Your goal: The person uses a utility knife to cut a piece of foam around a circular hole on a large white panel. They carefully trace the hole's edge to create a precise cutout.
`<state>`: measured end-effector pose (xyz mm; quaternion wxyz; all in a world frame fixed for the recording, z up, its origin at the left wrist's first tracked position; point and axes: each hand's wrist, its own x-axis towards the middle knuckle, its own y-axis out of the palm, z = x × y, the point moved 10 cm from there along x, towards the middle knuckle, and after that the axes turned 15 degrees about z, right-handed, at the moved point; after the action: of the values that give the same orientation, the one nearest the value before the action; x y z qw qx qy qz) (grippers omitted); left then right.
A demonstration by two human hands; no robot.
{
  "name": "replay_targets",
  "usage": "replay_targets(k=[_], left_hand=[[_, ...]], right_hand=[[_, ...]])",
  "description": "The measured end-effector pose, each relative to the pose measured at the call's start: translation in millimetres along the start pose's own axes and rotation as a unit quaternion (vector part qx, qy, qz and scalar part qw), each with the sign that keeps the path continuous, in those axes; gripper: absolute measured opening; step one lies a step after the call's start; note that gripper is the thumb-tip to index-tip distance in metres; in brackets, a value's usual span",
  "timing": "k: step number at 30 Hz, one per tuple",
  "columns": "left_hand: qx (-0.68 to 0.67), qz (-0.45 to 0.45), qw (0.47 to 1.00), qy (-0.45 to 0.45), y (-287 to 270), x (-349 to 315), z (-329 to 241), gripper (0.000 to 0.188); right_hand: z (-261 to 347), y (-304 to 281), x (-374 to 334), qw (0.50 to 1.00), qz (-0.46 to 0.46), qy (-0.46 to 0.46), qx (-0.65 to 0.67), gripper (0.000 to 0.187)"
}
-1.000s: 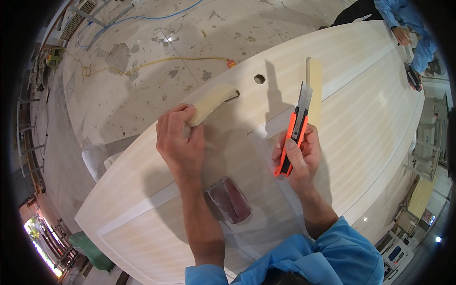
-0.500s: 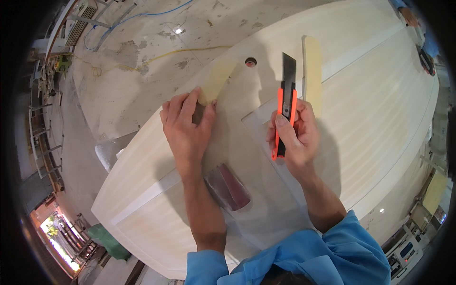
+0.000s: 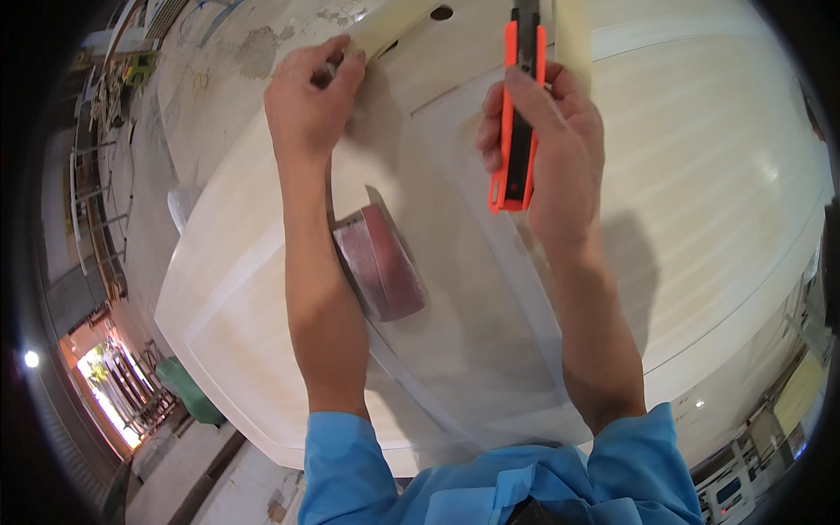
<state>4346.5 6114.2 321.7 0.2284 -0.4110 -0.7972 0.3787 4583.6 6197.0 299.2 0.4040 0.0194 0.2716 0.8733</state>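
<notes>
My right hand [image 3: 564, 144] is closed around an orange and black snap-off utility knife [image 3: 522, 122]. Its blade points away from me and runs out of the top of the picture. My left hand [image 3: 306, 101] pinches the near end of a pale yellow strip [image 3: 382, 28] between thumb and fingers, over the left edge of a large cream-coloured curved panel [image 3: 700, 166]. Beside my left forearm, a sanding block [image 3: 381, 267] wrapped in reddish-brown sandpaper lies on the panel. A second pale yellow strip [image 3: 574, 35] lies just beyond my right hand.
A dark round hole [image 3: 442, 13] opens in the panel near the top. Metal racks [image 3: 87, 192] line the far left, above a green bundle [image 3: 186, 391] on the floor. A white machine [image 3: 728, 490] stands at the lower right.
The view has shifted, so both hands, the knife and the sanding block appear higher in the picture. Both hands keep their grips; the knife's blade now leaves the frame.
</notes>
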Motion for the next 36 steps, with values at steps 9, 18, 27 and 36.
replay_targets(k=[9,18,27,36], left_hand=[[-0.017,-0.047,0.998,0.038,-1,1,-28,0.023],[-0.067,-0.021,0.996,0.052,5,20,-21,0.022],[-0.063,-0.025,0.994,0.082,6,23,-19,0.022],[-0.081,-0.023,0.996,0.043,7,24,-14,0.02]], right_hand=[[-13,-6,0,0.999,-0.022,0.003,0.041,0.02],[-7,5,2,0.999,-0.016,-0.039,0.006,0.016],[-14,-5,2,0.998,-0.022,-0.029,-0.041,0.022],[-14,-11,4,0.997,-0.013,-0.034,-0.065,0.025]])
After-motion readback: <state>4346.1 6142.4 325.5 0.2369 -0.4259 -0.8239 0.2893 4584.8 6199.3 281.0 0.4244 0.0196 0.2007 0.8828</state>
